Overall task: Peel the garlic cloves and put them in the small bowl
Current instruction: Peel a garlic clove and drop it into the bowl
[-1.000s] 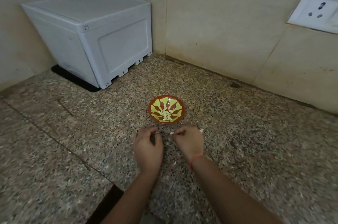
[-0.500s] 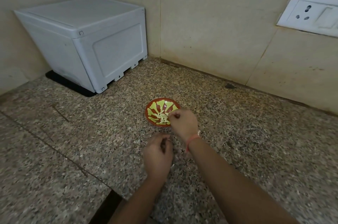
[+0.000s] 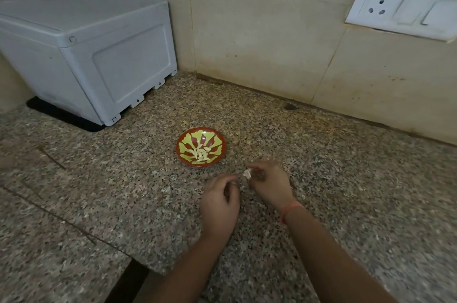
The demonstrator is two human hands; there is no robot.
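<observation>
Garlic clove (image 3: 246, 173), white and ragged, sits pinched in right hand (image 3: 270, 185); left hand (image 3: 218, 203) curls, its hold unclear.

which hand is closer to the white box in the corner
Left. The left hand is to the right of the white box and nearer the camera; the right hand is farther right, beside the left.

Single head view, wide-angle, looking forward-down over granite counter (image 3: 86, 203) toward tiled wall (image 3: 259, 30)

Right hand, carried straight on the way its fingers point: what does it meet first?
Probably the near rim of the small red-and-green patterned bowl; only speckled granite counter between. Depth unclear.
</observation>
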